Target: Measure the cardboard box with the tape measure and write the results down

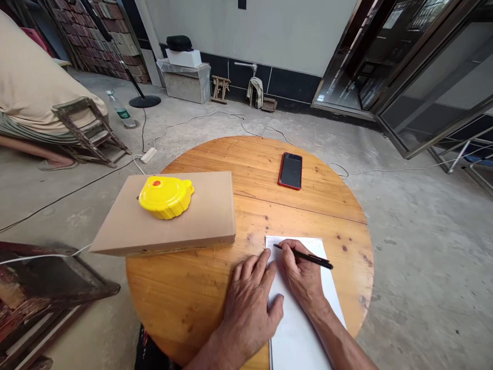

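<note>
Gripped in my right hand (306, 277) is a black pen (314, 258), its tip at the upper left of a white sheet of paper (296, 334). Faint handwriting runs along the top edge of the paper, too small to read. My left hand (252, 295) lies flat with fingers stretched, partly on the wooden table and partly over the paper's left edge. To the left, a yellow tape measure (165, 196) with a red button rests on a closed cardboard box (208, 216). A phone in a red case (290, 170) lies farther back, its screen dark.
The round wooden table (185, 308) carries all of these. Beyond it, cables (215, 115) and a power strip (148, 155) lie on the concrete floor. At left are a water bottle (121, 109), a small wooden chair (90, 128) and a seated person (34, 82).
</note>
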Demonstrator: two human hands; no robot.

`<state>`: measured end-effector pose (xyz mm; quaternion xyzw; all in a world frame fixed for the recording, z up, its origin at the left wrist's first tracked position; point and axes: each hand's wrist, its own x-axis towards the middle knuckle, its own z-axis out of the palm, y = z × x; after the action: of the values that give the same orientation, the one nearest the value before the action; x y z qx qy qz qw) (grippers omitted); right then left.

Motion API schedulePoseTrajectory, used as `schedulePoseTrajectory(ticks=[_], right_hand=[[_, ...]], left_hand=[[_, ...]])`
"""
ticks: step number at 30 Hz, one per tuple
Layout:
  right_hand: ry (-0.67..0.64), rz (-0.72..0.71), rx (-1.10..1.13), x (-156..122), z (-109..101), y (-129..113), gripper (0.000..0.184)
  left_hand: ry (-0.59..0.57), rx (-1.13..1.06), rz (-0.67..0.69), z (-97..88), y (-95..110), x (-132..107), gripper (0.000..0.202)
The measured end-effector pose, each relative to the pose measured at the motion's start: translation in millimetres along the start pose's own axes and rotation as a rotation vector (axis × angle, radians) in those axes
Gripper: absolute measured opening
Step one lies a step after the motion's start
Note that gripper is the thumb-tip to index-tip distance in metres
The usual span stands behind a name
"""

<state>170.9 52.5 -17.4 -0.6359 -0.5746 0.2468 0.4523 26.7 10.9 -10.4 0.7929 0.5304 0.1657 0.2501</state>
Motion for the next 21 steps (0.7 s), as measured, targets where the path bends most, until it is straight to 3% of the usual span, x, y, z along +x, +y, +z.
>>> schedulePoseTrajectory(ticks=[21], right_hand=[[-0.046,0.017,0.005,-1.4,0.2,5.2,0.022]], left_hand=[[0.008,-0.003,0.003,-1.8,0.4,0.2,0.052]])
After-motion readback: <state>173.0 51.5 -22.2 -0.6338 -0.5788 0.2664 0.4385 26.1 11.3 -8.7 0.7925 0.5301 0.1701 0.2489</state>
